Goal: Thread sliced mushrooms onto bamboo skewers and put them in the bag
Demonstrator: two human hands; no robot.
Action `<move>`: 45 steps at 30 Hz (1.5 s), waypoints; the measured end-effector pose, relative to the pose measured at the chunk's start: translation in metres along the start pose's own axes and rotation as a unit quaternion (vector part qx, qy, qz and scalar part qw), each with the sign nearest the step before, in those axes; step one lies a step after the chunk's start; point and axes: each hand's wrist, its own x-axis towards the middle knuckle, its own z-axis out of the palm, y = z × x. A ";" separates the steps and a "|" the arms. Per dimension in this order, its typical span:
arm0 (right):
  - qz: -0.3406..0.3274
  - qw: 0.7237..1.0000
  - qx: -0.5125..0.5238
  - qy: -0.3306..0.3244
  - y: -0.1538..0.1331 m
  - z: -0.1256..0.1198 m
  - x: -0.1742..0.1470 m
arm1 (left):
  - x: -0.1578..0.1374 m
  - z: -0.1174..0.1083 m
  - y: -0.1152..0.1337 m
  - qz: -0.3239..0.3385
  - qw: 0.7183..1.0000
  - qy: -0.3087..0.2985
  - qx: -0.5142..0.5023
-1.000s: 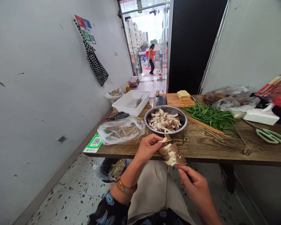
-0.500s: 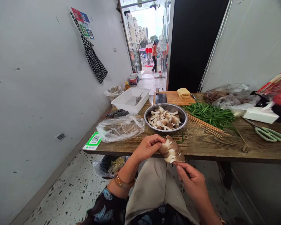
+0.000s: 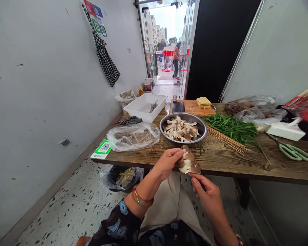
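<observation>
A brown and white oyster mushroom cluster [image 3: 188, 160] is threaded along a thin skewer, most of which the mushrooms hide. My left hand [image 3: 169, 160] pinches the cluster's left side between thumb and fingers. Below and to the right, my right hand [image 3: 206, 193] is closed at the cluster's lower edge, where what its fingertips grip is small and partly covered. Just beyond sits a steel bowl [image 3: 204, 134] holding many torn oyster mushroom pieces [image 3: 181, 129]. To its right lies a bundle of bamboo skewers [image 3: 227, 139].
Green chives [image 3: 231, 127], scissors [image 3: 295, 151] and a tissue pack [image 3: 286, 130] lie on the right of the wooden table [image 3: 149, 159]. A cleaver [image 3: 178, 107] rests on a cutting board [image 3: 190, 104]. On the left are a plastic bag [image 3: 133, 136], a white tub [image 3: 145, 106] and a floor bin [image 3: 120, 177].
The view has shifted slightly. Both hands still hold the mushroom cluster, which has turned a little, and my left hand covers more of its left side.
</observation>
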 end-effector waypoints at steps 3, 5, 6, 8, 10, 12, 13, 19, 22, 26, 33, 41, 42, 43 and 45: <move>-0.013 1.000 -0.028 0.005 0.000 -0.001 0.000 | -0.002 0.004 0.002 0.006 0.999 0.008 -0.031; -0.026 0.998 -0.051 0.009 0.000 -0.002 0.000 | -0.003 0.005 0.003 0.009 0.999 0.020 -0.044; -0.034 0.998 -0.060 0.009 0.000 -0.002 0.000 | -0.003 0.006 0.003 0.013 0.998 0.026 -0.048; -0.055 0.996 -0.071 0.009 0.000 -0.003 0.000 | -0.004 0.007 0.002 0.026 0.998 0.040 -0.045; -0.075 0.994 -0.078 0.010 0.000 -0.003 -0.002 | -0.005 0.008 -0.001 0.034 0.998 0.047 -0.035; -0.084 0.993 -0.084 0.020 0.000 -0.003 -0.004 | -0.006 0.010 -0.003 0.032 0.998 0.046 -0.030; -0.086 0.992 -0.087 0.026 -0.001 -0.003 -0.005 | -0.007 0.010 -0.005 0.031 0.998 0.043 -0.032; -0.119 0.985 -0.111 0.055 -0.004 -0.001 -0.007 | -0.011 0.016 -0.010 0.030 0.998 0.038 -0.030; -0.129 0.983 -0.115 0.060 -0.005 -0.001 -0.005 | -0.012 0.017 -0.012 0.020 0.999 0.039 -0.024; -0.103 0.988 -0.103 0.051 -0.006 -0.004 -0.003 | -0.008 0.015 -0.009 0.023 0.999 0.021 -0.011; 0.007 0.999 0.026 0.038 -0.007 -0.014 0.005 | 0.005 -0.007 0.028 0.106 0.989 0.079 0.062; 0.046 0.987 0.148 0.034 0.000 -0.011 0.014 | 0.044 -0.047 0.063 0.209 0.916 0.171 0.297; 0.043 0.989 0.135 0.038 0.000 -0.012 0.014 | 0.050 -0.051 0.065 0.216 0.902 0.170 0.334; 0.038 0.991 0.116 0.046 -0.001 -0.013 0.014 | 0.056 -0.054 0.067 0.221 0.886 0.169 0.370; 0.023 0.995 0.069 0.073 -0.002 -0.015 0.013 | 0.067 -0.059 0.072 0.224 0.851 0.167 0.444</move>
